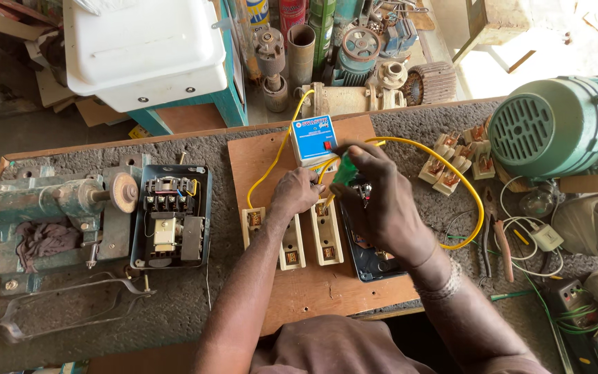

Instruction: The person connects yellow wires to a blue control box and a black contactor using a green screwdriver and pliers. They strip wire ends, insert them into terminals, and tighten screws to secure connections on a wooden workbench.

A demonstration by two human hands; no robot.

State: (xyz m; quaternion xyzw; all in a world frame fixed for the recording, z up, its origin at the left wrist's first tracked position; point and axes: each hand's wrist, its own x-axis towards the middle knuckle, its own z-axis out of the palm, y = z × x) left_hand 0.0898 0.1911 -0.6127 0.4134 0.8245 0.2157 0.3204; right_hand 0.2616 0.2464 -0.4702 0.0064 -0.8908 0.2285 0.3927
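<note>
My left hand (pixel 295 194) rests fingers-down on a brown wooden board (pixel 313 291), over cream fuse holders (pixel 292 246) and pinching wires there. My right hand (pixel 375 197) is closed around a small green tool handle (pixel 345 170), above a dark starter unit (pixel 372 266) mounted on the board. A yellow cable (pixel 461 176) loops from the board's right side back under my hands, and another yellow cable runs up past a blue-and-white box (pixel 313 138) at the board's far edge.
An open dark starter box (pixel 171 218) lies left of the board. A small grinder (pixel 50 201) sits far left, a large green motor (pixel 555 125) far right. Loose cream fuse carriers (pixel 451 163), pliers (pixel 496 239) and a bulb lie right.
</note>
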